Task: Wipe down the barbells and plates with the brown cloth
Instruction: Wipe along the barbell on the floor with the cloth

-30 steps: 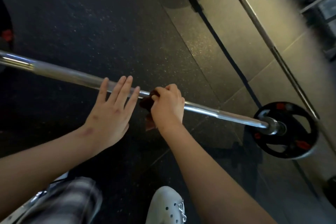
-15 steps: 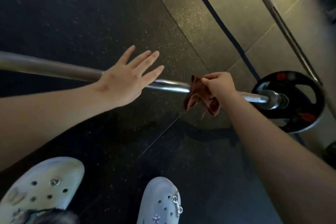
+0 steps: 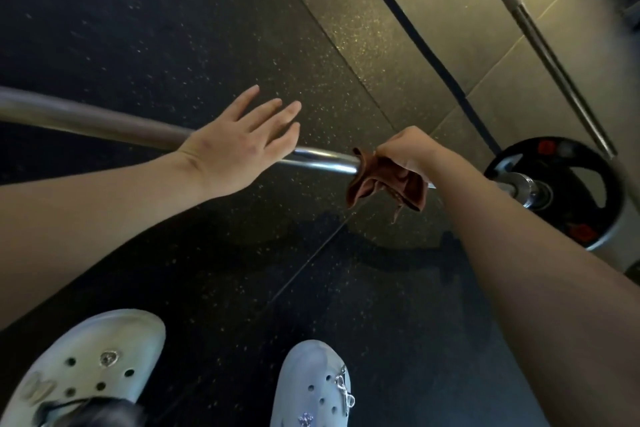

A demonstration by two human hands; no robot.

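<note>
A steel barbell runs across the floor from the left edge to a black plate with red marks on its right end. My right hand grips the brown cloth wrapped over the bar, a short way left of the plate. The cloth's loose ends hang below the bar. My left hand lies flat over the bar further left, fingers straight and spread, pointing up and right. A second barbell lies diagonally at the upper right.
Dark speckled rubber floor with a lighter section at the upper right, split by a dark seam. My two pale clogs stand at the bottom, close to the bar.
My right hand has slid the cloth along the bar to the right, from the middle toward the plate. The left hand stays flat on the bar. The view has tilted down.
</note>
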